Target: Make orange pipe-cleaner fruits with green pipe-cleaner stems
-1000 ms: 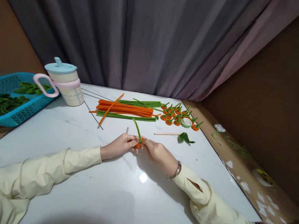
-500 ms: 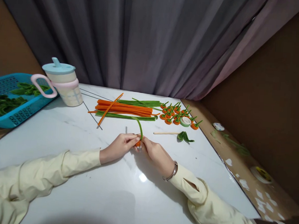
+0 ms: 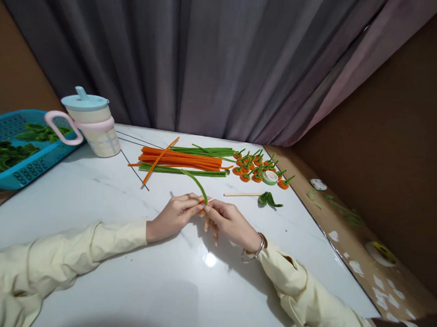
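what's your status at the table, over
Left hand gripping small orange piece. Right hand pinching at base of its green stem. Wooden stick lies beyond right hand, not touching.

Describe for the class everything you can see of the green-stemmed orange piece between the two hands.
The small orange piece is mostly hidden in the grasp, so its full shape cannot be told. One green stem, apparently fuzzy pipe cleaner, rises from it and arcs leftward, its tip free. The left hand and right hand pinch it between them, over the white tabletop, nearer than the orange pipe-cleaner bundle.
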Tool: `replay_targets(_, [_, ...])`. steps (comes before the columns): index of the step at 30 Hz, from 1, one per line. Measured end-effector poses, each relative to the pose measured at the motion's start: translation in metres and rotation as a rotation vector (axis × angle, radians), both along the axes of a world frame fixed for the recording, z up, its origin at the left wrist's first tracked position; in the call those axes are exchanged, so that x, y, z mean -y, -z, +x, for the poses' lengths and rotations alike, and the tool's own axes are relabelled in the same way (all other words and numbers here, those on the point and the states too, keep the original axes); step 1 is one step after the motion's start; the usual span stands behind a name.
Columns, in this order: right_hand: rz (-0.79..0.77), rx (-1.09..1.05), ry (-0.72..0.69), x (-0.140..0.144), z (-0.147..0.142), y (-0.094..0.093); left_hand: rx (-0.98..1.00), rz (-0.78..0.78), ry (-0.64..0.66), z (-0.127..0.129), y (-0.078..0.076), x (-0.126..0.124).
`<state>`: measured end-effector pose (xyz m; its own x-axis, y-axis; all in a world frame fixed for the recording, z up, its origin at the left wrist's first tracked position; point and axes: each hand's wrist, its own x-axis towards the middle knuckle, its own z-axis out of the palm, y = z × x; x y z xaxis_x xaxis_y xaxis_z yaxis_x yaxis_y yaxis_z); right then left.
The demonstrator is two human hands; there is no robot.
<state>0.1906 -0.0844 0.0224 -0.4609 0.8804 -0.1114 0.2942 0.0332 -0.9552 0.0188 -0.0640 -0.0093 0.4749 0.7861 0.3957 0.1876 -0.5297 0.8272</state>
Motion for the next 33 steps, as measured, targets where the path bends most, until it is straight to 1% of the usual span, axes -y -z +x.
replay_targets(2, [0.241, 0.168, -0.035, -0.002, 0.007, -0.001, 0.019, -0.076, 0.023, 0.001, -0.002, 0.0])
replay_targets(4, [0.471, 0.28, -0.071, -0.004, 0.014, -0.001, 0.063, -0.225, 0.046, 0.003, -0.004, 0.0])
replay_targets(5, [0.55, 0.313, -0.085, -0.005, 0.016, 0.0, 0.094, -0.314, 0.056, 0.004, -0.004, 0.0])
replay_targets(7, [0.625, 0.372, -0.103, -0.006, 0.018, 0.002, 0.153, -0.472, 0.067, 0.006, -0.005, 0.0])
replay_targets(9, [0.642, 0.435, -0.107, -0.006, 0.018, 0.005, 0.177, -0.564, 0.062, 0.006, -0.005, 0.0])
replay_targets(11, [0.67, 0.52, -0.122, -0.004, 0.016, 0.007, 0.16, -0.603, 0.043, 0.006, -0.005, -0.001])
replay_targets(14, [0.733, 0.76, -0.169, 0.0, 0.012, 0.007, 0.134, -0.629, 0.03, 0.005, -0.005, -0.001])
replay_targets(16, [0.745, 0.908, -0.184, 0.003, 0.01, 0.003, 0.13, -0.618, 0.043, 0.005, -0.004, -0.001])
replay_targets(17, [0.741, 0.947, -0.179, 0.004, 0.009, 0.001, 0.125, -0.597, 0.05, 0.005, -0.004, -0.001])
replay_targets(21, [0.73, 0.96, -0.113, 0.005, 0.008, -0.005, 0.059, -0.456, 0.03, 0.006, -0.003, 0.0])
replay_targets(24, [0.737, 0.925, -0.092, 0.003, 0.009, -0.001, 0.015, -0.373, -0.002, 0.006, -0.003, 0.001])
replay_targets(26, [0.698, 0.845, -0.072, 0.002, 0.008, 0.003, -0.008, -0.309, -0.008, 0.005, -0.003, 0.001])
replay_targets(30, [0.539, 0.568, 0.006, 0.001, 0.006, 0.006, -0.089, -0.133, -0.027, 0.004, -0.003, 0.002])
replay_targets(32, [0.422, 0.416, 0.044, 0.0, 0.004, 0.005, -0.117, -0.071, -0.033, 0.003, -0.002, 0.002])
replay_targets(33, [0.332, 0.337, 0.056, 0.0, 0.004, 0.004, -0.119, -0.052, -0.03, 0.003, -0.002, 0.003])
